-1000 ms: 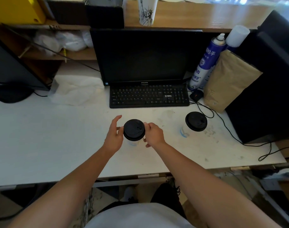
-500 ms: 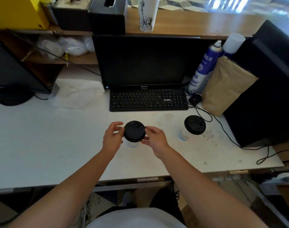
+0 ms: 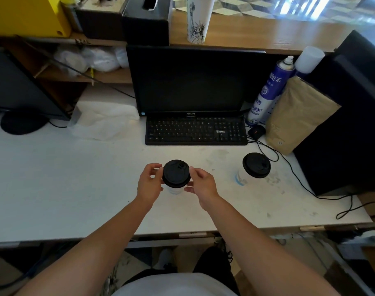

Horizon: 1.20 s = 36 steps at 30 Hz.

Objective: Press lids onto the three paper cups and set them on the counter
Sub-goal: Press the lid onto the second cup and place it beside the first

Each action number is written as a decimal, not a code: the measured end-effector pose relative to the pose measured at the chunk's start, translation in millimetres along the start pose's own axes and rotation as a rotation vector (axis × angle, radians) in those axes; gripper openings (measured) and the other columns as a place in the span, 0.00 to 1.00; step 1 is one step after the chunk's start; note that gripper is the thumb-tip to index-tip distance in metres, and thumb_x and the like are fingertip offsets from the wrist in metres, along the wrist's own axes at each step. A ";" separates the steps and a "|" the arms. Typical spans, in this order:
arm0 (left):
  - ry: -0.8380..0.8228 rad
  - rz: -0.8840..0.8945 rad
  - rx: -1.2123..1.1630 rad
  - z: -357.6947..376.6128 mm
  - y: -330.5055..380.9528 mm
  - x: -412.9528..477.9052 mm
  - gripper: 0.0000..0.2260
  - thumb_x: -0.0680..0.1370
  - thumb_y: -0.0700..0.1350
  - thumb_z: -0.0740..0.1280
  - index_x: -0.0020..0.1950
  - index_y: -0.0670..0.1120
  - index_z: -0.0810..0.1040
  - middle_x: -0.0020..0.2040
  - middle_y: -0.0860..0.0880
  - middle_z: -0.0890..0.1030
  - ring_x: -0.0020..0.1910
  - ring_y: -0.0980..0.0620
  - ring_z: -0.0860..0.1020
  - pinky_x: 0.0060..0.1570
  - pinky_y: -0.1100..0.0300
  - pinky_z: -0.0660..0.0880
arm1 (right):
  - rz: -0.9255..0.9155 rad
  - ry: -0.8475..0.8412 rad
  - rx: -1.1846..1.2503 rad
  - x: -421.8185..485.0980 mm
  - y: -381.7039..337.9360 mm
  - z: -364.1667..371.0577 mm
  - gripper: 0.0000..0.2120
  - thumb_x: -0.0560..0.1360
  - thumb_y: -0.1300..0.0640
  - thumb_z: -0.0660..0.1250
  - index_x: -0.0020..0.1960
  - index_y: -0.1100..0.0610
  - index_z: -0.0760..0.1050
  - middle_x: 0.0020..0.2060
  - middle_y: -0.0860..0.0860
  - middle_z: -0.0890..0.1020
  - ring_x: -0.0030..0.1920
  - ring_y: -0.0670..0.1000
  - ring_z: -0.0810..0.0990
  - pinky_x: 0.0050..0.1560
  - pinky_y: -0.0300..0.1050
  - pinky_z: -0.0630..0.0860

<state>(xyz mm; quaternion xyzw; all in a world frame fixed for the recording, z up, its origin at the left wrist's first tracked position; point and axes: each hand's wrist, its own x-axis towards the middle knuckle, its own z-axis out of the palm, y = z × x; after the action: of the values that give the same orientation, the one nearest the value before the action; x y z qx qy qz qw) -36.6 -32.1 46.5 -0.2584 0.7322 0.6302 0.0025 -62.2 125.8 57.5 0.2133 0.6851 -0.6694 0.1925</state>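
Note:
A white paper cup (image 3: 174, 189) with a black lid (image 3: 176, 173) stands on the white desk (image 3: 54, 184) in front of me. My left hand (image 3: 149, 184) grips the lid's left edge and my right hand (image 3: 202, 184) grips its right edge, fingers curled round the rim. A second white paper cup (image 3: 241, 178) stands to the right with its black lid (image 3: 256, 165) on. A tall white printed cup (image 3: 198, 19) stands on the wooden counter (image 3: 267, 35) at the back, with no lid visible on it.
A black keyboard (image 3: 196, 131) and a monitor (image 3: 190, 82) lie behind the cups. A spray can (image 3: 267, 92), a brown paper bag (image 3: 297, 114) and a black box (image 3: 342, 124) stand at the right, with cables (image 3: 293, 171) across the desk. White tissue (image 3: 103, 120) lies at the left.
Both hands have closed in on the lid's edge; my left fingers, spread a second ago, now curl round the rim. The cup stays in place on the desk.

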 end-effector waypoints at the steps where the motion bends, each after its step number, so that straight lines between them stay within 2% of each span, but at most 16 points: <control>1: 0.000 0.000 0.004 0.0 0.1 0.2 0.09 0.82 0.49 0.63 0.59 0.48 0.75 0.54 0.45 0.80 0.44 0.47 0.81 0.39 0.55 0.77 | -0.002 -0.001 -0.001 0.2 0.2 0.1 0.12 0.82 0.51 0.64 0.56 0.59 0.80 0.52 0.54 0.83 0.44 0.54 0.83 0.38 0.44 0.82; 5: 0.004 0.012 0.033 0.8 -0.7 -0.1 0.08 0.82 0.49 0.62 0.59 0.48 0.75 0.54 0.46 0.79 0.44 0.47 0.81 0.38 0.56 0.78 | -0.029 0.003 -0.076 -1.6 0.2 0.4 0.11 0.83 0.49 0.62 0.55 0.55 0.79 0.47 0.49 0.82 0.44 0.53 0.83 0.35 0.41 0.82; 7: 0.002 0.015 0.041 0.7 -1.4 0.3 0.08 0.83 0.49 0.61 0.59 0.48 0.75 0.54 0.46 0.79 0.44 0.46 0.81 0.39 0.55 0.79 | -0.033 -0.003 -0.112 -2.1 0.8 0.6 0.12 0.83 0.48 0.61 0.56 0.54 0.78 0.48 0.49 0.82 0.44 0.52 0.82 0.37 0.43 0.83; 11: -0.026 0.023 0.070 -2.9 -0.6 1.2 0.08 0.83 0.48 0.61 0.59 0.48 0.75 0.55 0.45 0.79 0.44 0.46 0.81 0.42 0.51 0.79 | -0.029 -0.021 -0.188 -2.4 4.3 -0.3 0.15 0.84 0.49 0.58 0.62 0.56 0.77 0.56 0.54 0.81 0.48 0.55 0.82 0.42 0.49 0.85; 13: -0.045 0.039 0.097 -4.8 0.2 1.4 0.09 0.83 0.48 0.60 0.60 0.48 0.74 0.56 0.45 0.79 0.44 0.46 0.81 0.43 0.50 0.79 | -0.068 -0.013 -0.268 -2.0 2.9 -0.5 0.15 0.85 0.49 0.57 0.61 0.57 0.76 0.55 0.55 0.81 0.47 0.54 0.81 0.42 0.51 0.85; 15: -0.067 0.077 0.138 -6.3 1.5 1.8 0.09 0.83 0.47 0.59 0.63 0.49 0.74 0.58 0.47 0.78 0.44 0.48 0.81 0.42 0.51 0.79 | -0.159 0.032 -0.410 -1.3 -1.3 0.8 0.14 0.85 0.51 0.56 0.58 0.58 0.76 0.50 0.56 0.80 0.48 0.56 0.81 0.45 0.56 0.84; 18: -0.105 0.150 0.200 -7.9 5.1 2.5 0.11 0.83 0.45 0.59 0.66 0.51 0.72 0.63 0.52 0.76 0.45 0.50 0.81 0.42 0.55 0.79 | -0.224 0.101 -0.538 -2.1 -7.2 5.1 0.17 0.85 0.52 0.56 0.64 0.62 0.73 0.52 0.58 0.81 0.54 0.61 0.80 0.51 0.63 0.81; 20: -0.123 0.188 0.232 -8.7 7.8 1.8 0.14 0.83 0.42 0.59 0.69 0.51 0.71 0.66 0.53 0.75 0.49 0.47 0.81 0.50 0.49 0.80 | -0.172 0.110 -0.510 -2.6 -9.1 8.3 0.18 0.85 0.51 0.55 0.68 0.62 0.69 0.53 0.59 0.81 0.50 0.61 0.82 0.44 0.59 0.84; 22: -0.120 0.206 0.243 -9.8 9.1 1.2 0.17 0.82 0.38 0.59 0.70 0.50 0.72 0.68 0.52 0.76 0.53 0.44 0.80 0.56 0.47 0.79 | -0.089 0.092 -0.397 -2.6 -9.8 9.9 0.15 0.85 0.53 0.55 0.66 0.60 0.69 0.46 0.56 0.81 0.37 0.57 0.83 0.32 0.52 0.83; 24: -0.104 0.201 0.211 -10.7 9.7 1.8 0.18 0.81 0.36 0.61 0.69 0.50 0.74 0.65 0.52 0.78 0.47 0.45 0.81 0.46 0.53 0.80 | -0.025 0.068 -0.271 -2.2 -10.1 11.0 0.13 0.84 0.55 0.55 0.63 0.59 0.72 0.45 0.55 0.81 0.32 0.54 0.81 0.33 0.51 0.84; 26: -0.096 0.169 0.161 -10.8 11.1 3.5 0.17 0.79 0.36 0.63 0.66 0.50 0.76 0.62 0.52 0.80 0.42 0.47 0.80 0.37 0.59 0.78 | 0.002 0.051 -0.160 -2.3 -9.1 11.3 0.11 0.84 0.57 0.56 0.59 0.59 0.75 0.51 0.58 0.81 0.37 0.55 0.84 0.37 0.50 0.85; 28: -0.074 0.141 0.134 -10.4 11.9 4.6 0.16 0.78 0.35 0.64 0.64 0.49 0.78 0.60 0.51 0.81 0.42 0.50 0.80 0.38 0.57 0.78 | -0.004 0.038 -0.061 -2.3 -7.1 11.4 0.09 0.84 0.60 0.57 0.56 0.59 0.76 0.52 0.57 0.81 0.44 0.57 0.84 0.36 0.45 0.84; 31: 0.003 0.102 0.117 -11.5 10.9 5.9 0.12 0.78 0.38 0.66 0.60 0.48 0.79 0.55 0.50 0.82 0.44 0.49 0.81 0.47 0.49 0.81 | -0.014 0.021 0.025 -2.1 -3.6 11.4 0.09 0.84 0.61 0.58 0.53 0.58 0.77 0.49 0.55 0.81 0.45 0.56 0.83 0.38 0.43 0.84; 34: 0.046 0.076 0.113 -12.4 8.5 8.3 0.08 0.79 0.42 0.67 0.57 0.48 0.79 0.51 0.47 0.82 0.41 0.48 0.81 0.41 0.52 0.80 | 0.008 0.011 0.029 -0.8 1.7 9.2 0.09 0.85 0.58 0.59 0.54 0.58 0.78 0.53 0.56 0.80 0.47 0.57 0.81 0.43 0.46 0.84; 36: 0.051 0.065 0.116 -11.6 8.3 9.1 0.07 0.79 0.44 0.67 0.57 0.48 0.79 0.49 0.47 0.81 0.40 0.48 0.82 0.38 0.55 0.80 | 0.013 0.012 -0.004 0.1 3.6 7.4 0.10 0.85 0.55 0.59 0.55 0.58 0.78 0.53 0.57 0.81 0.46 0.56 0.79 0.42 0.47 0.83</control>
<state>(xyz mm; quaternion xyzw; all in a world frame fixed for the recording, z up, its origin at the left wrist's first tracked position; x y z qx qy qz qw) -43.9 -45.6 53.5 -0.2496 0.7752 0.5798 -0.0217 -60.5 118.5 54.2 0.2215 0.6860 -0.6656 0.1933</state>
